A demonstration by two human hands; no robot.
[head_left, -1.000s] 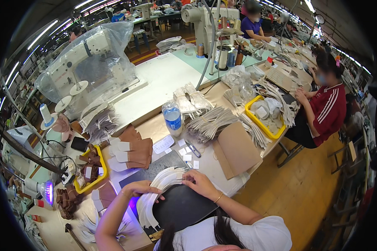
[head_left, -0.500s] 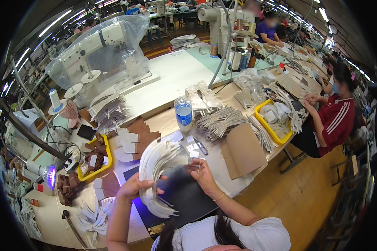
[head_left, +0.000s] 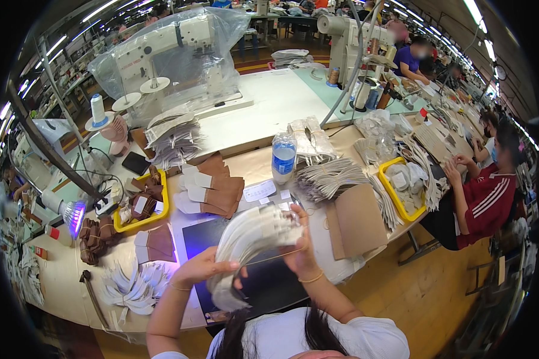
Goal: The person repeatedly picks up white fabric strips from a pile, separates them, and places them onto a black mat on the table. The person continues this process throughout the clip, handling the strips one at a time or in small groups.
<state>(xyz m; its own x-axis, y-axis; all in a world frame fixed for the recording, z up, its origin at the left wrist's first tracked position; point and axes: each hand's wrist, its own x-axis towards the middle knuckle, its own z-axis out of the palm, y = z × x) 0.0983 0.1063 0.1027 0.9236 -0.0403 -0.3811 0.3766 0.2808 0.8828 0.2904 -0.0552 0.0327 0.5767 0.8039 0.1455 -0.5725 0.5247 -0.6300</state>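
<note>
Banding step: probably in hand; a thin tan band (head_left: 268, 258) stretches between the strip bundle (head_left: 245, 238) and the right hand (head_left: 303, 254).
Next move: seems to call for keeping the ends gathered while the band goes around them.
Left hand (head_left: 212, 267): clasping the bundle's left side, thumb on top.
Right hand: at the bundle's right end, band at its fingers; blur hides how firmly it grips.
Strip bundle: pale, curved, layered, ends uneven; lower centre of the frame, above the black mat (head_left: 269, 283).
</note>
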